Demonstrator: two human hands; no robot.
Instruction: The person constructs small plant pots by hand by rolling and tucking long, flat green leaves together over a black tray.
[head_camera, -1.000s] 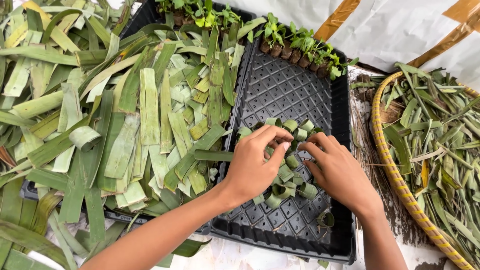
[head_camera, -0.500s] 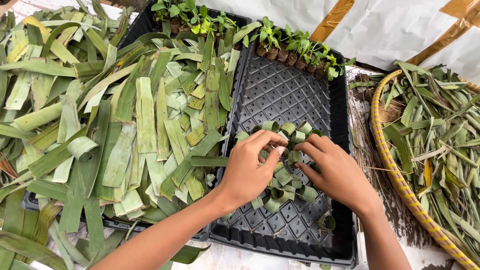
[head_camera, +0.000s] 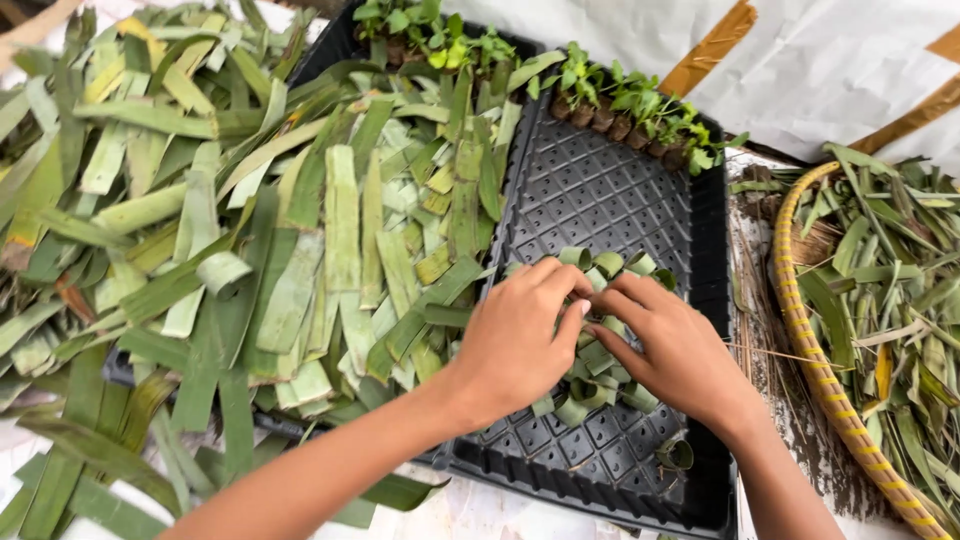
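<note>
Working a cluster of rolled leaf cups (head_camera: 590, 370) in the black seedling tray (head_camera: 600, 190).

Both hands meet over the cups near the tray's front half: the left hand (head_camera: 515, 340) and right hand (head_camera: 680, 350) bring their fingertips together on one small green roll between them. The cups stand with their open ends upward. Cut leaf strips (head_camera: 330, 240) lie heaped to the left, mostly lengthwise toward the far edge.

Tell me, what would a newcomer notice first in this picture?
First, the left hand and right hand, meeting over a cluster of rolled leaf cups in the black cell tray at centre. Next, the big heap of cut green leaf strips on the left, and the yellow-rimmed basket at right.
</note>
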